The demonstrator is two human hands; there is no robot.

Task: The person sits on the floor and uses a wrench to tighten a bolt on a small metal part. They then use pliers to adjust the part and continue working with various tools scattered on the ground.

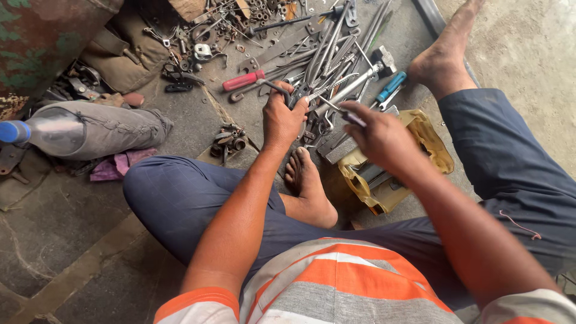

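Your left hand (pixel 282 117), fingers closed round dark pliers (pixel 300 93), sits upper centre of the frame; your right hand (pixel 378 135) pinches a thin screwdriver (pixel 345 114) just beside it. You look mid-adjustment on the pliers. Steady that tip. Tool pile (pixel 336 48) crowds above, your foot (pixel 306 180) below; open floor (pixel 66 240) lies lower left.

Soft, even daylight, brighter at the upper right, faint shadows, slight motion blur, wide-angle stretching at the edges
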